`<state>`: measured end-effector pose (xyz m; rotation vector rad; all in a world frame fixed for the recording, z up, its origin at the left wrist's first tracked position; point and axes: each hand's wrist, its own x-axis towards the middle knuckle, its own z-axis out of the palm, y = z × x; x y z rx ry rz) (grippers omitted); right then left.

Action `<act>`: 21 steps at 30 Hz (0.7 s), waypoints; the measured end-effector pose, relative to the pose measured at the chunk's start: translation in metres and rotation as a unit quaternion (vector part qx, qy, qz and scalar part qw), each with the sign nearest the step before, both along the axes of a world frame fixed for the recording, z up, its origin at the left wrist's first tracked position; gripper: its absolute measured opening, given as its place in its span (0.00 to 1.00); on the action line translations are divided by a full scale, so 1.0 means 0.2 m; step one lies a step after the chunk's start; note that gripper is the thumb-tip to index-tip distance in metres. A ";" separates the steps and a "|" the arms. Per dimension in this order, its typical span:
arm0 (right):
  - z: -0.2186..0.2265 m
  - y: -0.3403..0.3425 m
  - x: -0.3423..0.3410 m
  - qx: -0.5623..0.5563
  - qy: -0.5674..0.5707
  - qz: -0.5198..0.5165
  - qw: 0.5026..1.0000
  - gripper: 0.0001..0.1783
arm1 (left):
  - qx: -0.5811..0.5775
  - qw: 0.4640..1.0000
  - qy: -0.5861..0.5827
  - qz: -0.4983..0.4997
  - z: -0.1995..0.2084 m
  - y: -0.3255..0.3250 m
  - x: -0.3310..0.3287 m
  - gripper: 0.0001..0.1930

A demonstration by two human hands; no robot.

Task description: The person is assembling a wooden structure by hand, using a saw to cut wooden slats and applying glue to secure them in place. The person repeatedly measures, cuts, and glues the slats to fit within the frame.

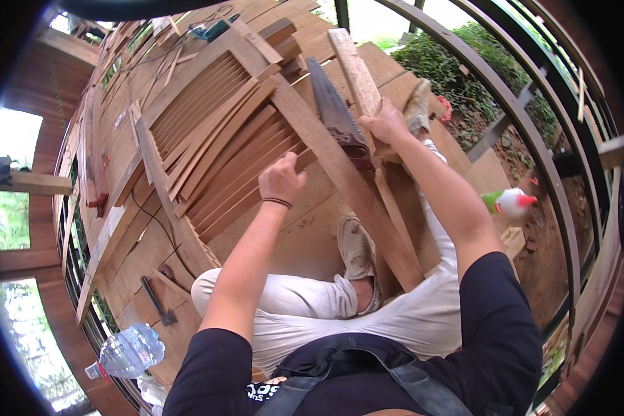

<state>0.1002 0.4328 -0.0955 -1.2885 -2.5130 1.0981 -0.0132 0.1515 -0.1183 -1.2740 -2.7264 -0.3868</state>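
A louvred wooden frame [319,149] lies in front of me, with several thin slats [239,163] set across it. My left hand [282,178] is closed at the near end of the row, around a wooden slat [306,159] whose end shows beyond my fingers. To the right, my right hand [385,123] grips the lower end of a thick wooden batten [354,69], which points away from me. A handsaw [334,104] with a dark handle lies between the frame and the batten.
A hammer [157,301] lies on the plank floor at left, near a clear plastic bottle [132,350]. At the far side are a green power tool [215,29] and scrap wood. A white bottle with a red cap [514,202] is at right, near metal railings [534,149].
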 end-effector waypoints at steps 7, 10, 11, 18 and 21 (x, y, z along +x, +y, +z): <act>-0.37 0.20 -0.47 0.089 -0.083 0.025 0.992 0.44 | 0.029 0.999 -0.019 -0.008 0.02 -0.01 0.00 0.17; -0.37 0.21 -0.48 0.093 -0.113 0.045 0.988 0.42 | 0.037 0.999 -0.032 -0.009 0.02 0.00 0.01 0.17; -0.42 0.23 -0.47 0.125 -0.121 0.041 0.984 0.41 | 0.039 0.999 -0.027 -0.013 0.01 0.00 0.00 0.17; -0.53 -0.13 -0.19 0.407 0.073 0.217 0.884 0.32 | 0.056 0.998 -0.007 -0.012 0.00 -0.01 0.00 0.19; -0.65 -0.22 0.07 0.327 0.032 0.414 0.849 0.21 | 0.054 0.998 -0.021 -0.012 -0.01 0.00 0.01 0.18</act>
